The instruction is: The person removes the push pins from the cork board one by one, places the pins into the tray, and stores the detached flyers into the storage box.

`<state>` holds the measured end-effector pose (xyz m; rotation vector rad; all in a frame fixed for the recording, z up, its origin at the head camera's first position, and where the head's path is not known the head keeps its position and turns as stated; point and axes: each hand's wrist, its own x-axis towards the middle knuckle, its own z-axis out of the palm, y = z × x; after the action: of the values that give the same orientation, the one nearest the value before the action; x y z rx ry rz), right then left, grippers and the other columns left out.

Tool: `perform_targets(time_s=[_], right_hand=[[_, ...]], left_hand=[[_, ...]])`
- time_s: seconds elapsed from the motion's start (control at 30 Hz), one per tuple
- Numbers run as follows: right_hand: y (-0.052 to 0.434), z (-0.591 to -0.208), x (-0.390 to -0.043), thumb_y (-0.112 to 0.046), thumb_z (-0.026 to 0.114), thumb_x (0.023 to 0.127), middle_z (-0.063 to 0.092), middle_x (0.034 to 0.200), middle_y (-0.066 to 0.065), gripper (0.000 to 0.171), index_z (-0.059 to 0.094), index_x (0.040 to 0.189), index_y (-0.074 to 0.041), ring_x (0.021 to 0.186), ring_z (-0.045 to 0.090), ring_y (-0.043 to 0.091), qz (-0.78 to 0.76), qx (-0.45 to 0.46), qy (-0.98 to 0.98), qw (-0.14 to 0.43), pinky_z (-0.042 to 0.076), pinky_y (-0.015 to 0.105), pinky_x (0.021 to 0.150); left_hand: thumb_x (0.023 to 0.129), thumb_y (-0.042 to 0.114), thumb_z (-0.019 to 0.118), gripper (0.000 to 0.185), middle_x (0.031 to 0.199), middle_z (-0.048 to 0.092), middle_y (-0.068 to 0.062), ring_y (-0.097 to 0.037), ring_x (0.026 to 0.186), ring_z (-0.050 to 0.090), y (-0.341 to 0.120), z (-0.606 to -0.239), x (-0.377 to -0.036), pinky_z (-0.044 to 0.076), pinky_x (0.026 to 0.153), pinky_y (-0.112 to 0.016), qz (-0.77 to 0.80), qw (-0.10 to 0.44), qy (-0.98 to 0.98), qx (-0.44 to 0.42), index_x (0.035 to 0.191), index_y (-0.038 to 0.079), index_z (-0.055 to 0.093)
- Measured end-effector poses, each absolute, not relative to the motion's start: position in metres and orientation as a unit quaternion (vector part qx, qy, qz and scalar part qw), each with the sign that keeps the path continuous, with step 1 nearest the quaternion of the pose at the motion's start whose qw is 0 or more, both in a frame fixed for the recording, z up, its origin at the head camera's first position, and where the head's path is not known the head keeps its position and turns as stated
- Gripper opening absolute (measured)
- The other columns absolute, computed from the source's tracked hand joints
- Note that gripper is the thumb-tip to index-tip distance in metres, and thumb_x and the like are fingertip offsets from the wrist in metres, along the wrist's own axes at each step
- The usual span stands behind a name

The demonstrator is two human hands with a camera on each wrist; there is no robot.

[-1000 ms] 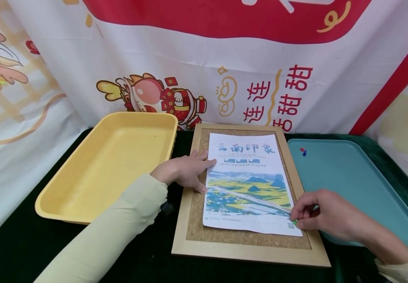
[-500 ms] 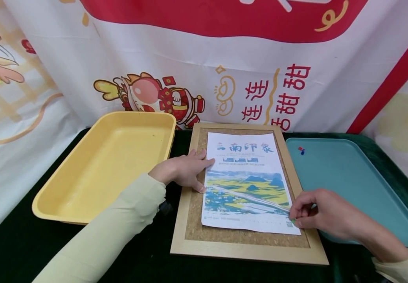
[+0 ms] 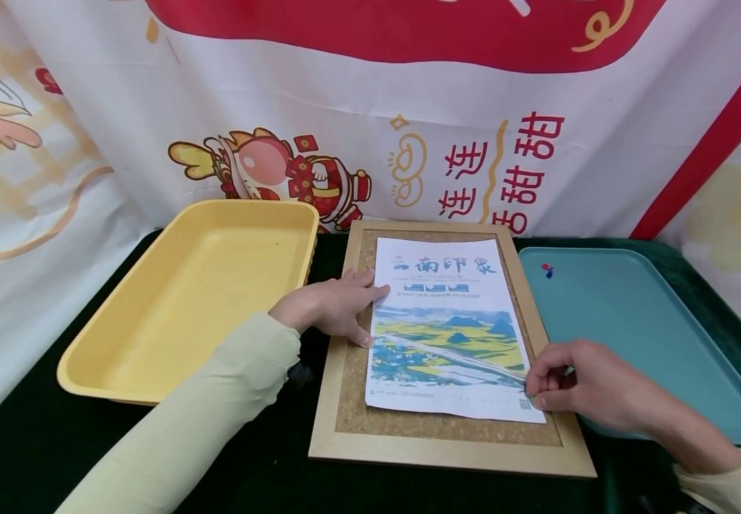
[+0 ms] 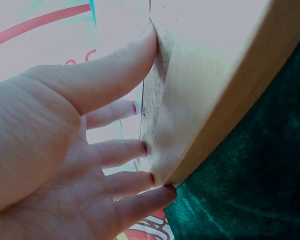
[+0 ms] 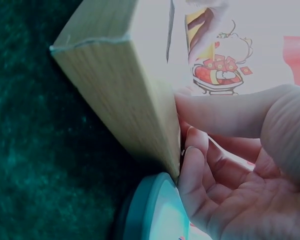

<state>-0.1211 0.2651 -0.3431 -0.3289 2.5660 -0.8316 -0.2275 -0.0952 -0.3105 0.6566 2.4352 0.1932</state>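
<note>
Head view: poster (image 3: pixel 449 325) lies on corkboard (image 3: pixel 351 385), between yellow tray (image 3: pixel 152 335) and teal tray (image 3: pixel 653 335). Left hand (image 3: pixel 328 308) flat, fingers straight, pressing poster's left edge. Right hand (image 3: pixel 579 385) curled at its lower right corner; what it pinches cannot be seen.
Left wrist: fingers (image 4: pixel 125 150) spread against board frame (image 4: pixel 215 100).
Right wrist: fingers (image 5: pixel 200 165) bent beside frame (image 5: pixel 120 95)
</note>
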Motion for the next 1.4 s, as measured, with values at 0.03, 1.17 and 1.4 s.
perform_targets(time_s=[0.03, 1.17, 1.4], right_hand=[[0.2649, -0.343, -0.1211, -0.013, 0.084, 0.091, 0.062, 0.086, 0.0, 0.01, 0.076, 0.093, -0.019, 0.083, 0.057, 0.016, -0.298, -0.119, 0.924, 0.21, 0.047, 0.023, 0.068], [0.2695, -0.3407, -0.1242, -0.013, 0.078, 0.096, 0.063, 0.094, 0.003, 0.008, 0.073, 0.091, -0.016, 0.091, 0.058, 0.021, -0.33, -0.111, 0.9, 0.262, 0.047, 0.024, 0.073], [0.2711, -0.341, -0.1263, -0.013, 0.076, 0.098, 0.066, 0.097, 0.007, 0.006, 0.074, 0.098, -0.008, 0.092, 0.059, 0.024, -0.368, -0.08, 0.885, 0.273, 0.05, 0.026, 0.073]], left_hand=[[0.102, 0.038, 0.071, 0.091, 0.18, -0.009, -0.01, -0.039, 0.166, -0.011, -0.0951, -0.3106, -0.2277, 0.007, 0.134, -0.059, 0.073, 0.302, 0.918, 0.247, 0.173, 0.026, 0.014], [0.103, 0.038, 0.07, 0.09, 0.18, -0.01, -0.01, -0.039, 0.166, -0.013, -0.0962, -0.3095, -0.227, 0.007, 0.134, -0.059, 0.074, 0.304, 0.917, 0.248, 0.173, 0.026, 0.014], [0.103, 0.038, 0.07, 0.09, 0.18, -0.01, -0.009, -0.039, 0.166, -0.013, -0.0957, -0.3092, -0.2267, 0.007, 0.134, -0.059, 0.07, 0.305, 0.917, 0.247, 0.173, 0.027, 0.013]])
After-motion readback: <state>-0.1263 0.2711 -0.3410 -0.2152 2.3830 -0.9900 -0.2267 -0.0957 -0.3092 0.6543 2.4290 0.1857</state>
